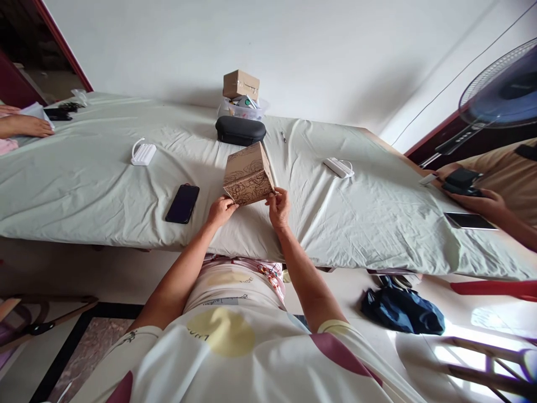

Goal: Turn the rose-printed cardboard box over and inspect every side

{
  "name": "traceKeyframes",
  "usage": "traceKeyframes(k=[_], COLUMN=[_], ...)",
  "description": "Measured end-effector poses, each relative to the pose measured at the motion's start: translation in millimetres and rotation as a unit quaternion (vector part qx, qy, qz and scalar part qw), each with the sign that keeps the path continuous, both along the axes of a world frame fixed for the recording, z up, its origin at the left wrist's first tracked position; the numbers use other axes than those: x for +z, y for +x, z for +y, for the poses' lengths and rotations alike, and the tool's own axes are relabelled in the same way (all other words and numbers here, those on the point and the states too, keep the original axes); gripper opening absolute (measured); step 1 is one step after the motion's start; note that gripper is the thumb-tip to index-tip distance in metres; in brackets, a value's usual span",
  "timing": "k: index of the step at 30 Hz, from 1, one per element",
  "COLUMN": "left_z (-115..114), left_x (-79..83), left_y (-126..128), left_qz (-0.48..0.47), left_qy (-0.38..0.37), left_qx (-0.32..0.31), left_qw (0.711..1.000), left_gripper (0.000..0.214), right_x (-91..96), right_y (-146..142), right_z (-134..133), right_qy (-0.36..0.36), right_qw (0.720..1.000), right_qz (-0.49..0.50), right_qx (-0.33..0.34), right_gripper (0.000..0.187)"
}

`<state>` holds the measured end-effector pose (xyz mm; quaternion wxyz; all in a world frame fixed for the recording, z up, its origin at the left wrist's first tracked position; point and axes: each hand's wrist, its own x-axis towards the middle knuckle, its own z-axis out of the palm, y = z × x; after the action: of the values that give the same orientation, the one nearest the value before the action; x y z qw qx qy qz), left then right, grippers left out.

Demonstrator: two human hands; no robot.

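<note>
A brown cardboard box (pixel 248 172) with dark scribbled lines stands tilted over the cloth-covered table, between my two hands. My left hand (pixel 222 211) pinches its lower left corner, fingers closed. At the lower right corner, my right hand (pixel 278 208) grips the box's edge between thumb and fingers. Left of the box lies a dark smartphone (pixel 183 204). Behind it sits a black zippered case (pixel 240 130). What is inside the box cannot be seen.
White power banks with looped cables lie left (pixel 144 153) and right (pixel 339 167). A plastic tub (pixel 243 109) bearing a small carton (pixel 240 84) stands by the wall. Other people's hands show at far left (pixel 33 124) and right (pixel 486 202). A fan (pixel 503 89) stands at right.
</note>
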<state>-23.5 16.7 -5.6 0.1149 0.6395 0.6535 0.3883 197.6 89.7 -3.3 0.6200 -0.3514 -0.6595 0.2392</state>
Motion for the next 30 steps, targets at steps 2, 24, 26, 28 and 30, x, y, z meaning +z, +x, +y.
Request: traceKeyframes(k=[2, 24, 26, 28, 30], left_z=[0, 7, 6, 5, 4], left_x=[-1.7, -13.9, -12.5, -10.6, -8.6], left_y=[1, -7, -4, -2, -1], left_qz=[0.021, -0.101, -0.075, -0.052, -0.038], left_qy=[-0.008, 0.076, 0.058, 0.042, 0.037], left_qx=[-0.014, 0.053, 0.061, 0.067, 0.072], left_qw=[1.0, 0.991, 0.994, 0.995, 0.996], left_gripper=[0.018, 0.031, 0.025, 0.02, 0.015], right_x=[0.6, -0.6, -3.0, -4.9, -5.7], right_y=[-1, 2, 0, -2, -3], right_z=[-1, 1, 1, 0, -1], right_qy=[-0.002, 0.035, 0.023, 0.009, 0.0], right_qw=[1.0, 0.998, 0.998, 0.997, 0.995], right_qz=[0.005, -0.038, -0.055, -0.079, -0.103], right_qx=[-0.008, -0.024, -0.013, -0.011, -0.011], right_gripper=[0.034, 0.041, 0.056, 0.067, 0.069])
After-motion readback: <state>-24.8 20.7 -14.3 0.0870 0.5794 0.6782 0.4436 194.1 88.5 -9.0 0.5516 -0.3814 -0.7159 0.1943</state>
